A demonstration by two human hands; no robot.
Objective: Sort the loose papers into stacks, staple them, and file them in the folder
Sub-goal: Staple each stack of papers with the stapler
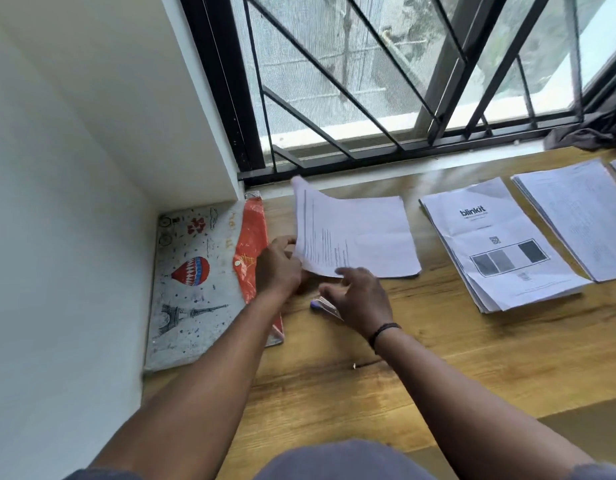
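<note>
- Gripping the near-left corner of a paper stack [362, 233], the left hand [279, 268] pinches the sheets and lifts that corner, so the top pages curl up toward the window while the rest of the stack lies flat on the wooden table [438, 368].
- Just below that raised corner, the right hand [358, 299] hovers over a small stapler [322, 304], fingers spread and loosely curved; whether they touch it is hard to tell, since the hand hides most of it.
- What the coming move turns on, I judge: the stapler lies directly toward the person from the lifted corner, its long axis seemingly running left to right along the table's edge, and the right hand is plainly the nearer one to it.
- At the far left, touching the wall, the folder [195, 278] with its orange flap lies flat and closed, just beside the left hand.
- To the right, well apart, sit a stack topped by a "blinkit" sheet [497, 247] and another printed stack [583, 216].
</note>
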